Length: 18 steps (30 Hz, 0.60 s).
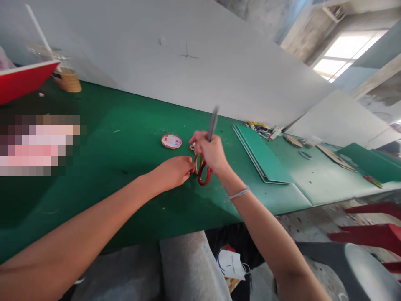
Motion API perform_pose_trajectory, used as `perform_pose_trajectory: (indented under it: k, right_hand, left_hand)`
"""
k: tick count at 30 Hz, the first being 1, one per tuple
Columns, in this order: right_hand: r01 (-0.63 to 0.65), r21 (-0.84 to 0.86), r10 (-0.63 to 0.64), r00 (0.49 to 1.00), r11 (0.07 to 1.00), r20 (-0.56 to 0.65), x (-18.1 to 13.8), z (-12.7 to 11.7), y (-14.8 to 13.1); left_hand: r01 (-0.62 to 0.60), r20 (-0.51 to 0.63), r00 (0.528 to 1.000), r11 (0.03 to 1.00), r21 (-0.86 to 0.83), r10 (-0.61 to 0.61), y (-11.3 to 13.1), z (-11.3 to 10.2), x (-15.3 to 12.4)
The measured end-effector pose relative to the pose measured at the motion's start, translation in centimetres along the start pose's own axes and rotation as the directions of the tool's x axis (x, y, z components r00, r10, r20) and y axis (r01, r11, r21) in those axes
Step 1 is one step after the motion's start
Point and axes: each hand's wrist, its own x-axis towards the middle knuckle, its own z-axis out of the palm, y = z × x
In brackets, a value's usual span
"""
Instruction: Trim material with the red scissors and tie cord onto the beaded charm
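My right hand is closed round the middle of a pair of scissors. Their grey blades point up and are blurred, while the red and gold-coloured finger loops hang below my fist. At the fingertips of that hand is a small beaded-looking thing, partly hidden. My left hand is closed in a pinch right beside the loops; what lies between its fingers is hidden. Just beyond my left hand, a round pink-rimmed disc with a printed face lies flat on the green tabletop.
Stacked green boards lie to the right, with small tools behind them. Farther right are a round wooden piece and a tape-like ring. A red tray and woven basket stand at left. A grey panel rises behind.
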Motion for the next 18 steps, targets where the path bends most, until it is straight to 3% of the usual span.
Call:
perform_pose_trajectory:
  k: [11,18]
  right_hand:
    - [-0.074,0.021,0.075,0.995,0.997,-0.06,-0.1,-2.0,0.1]
    - [-0.034,0.007,0.035,0.998,0.999,-0.059,-0.7,-2.6,0.8]
  left_hand:
    - [-0.046,-0.032,0.998,0.995,0.088,0.049,0.5,-0.3,-0.3]
    - [-0.045,-0.056,0.997,0.989,0.144,0.053,0.3,-0.1,-0.3]
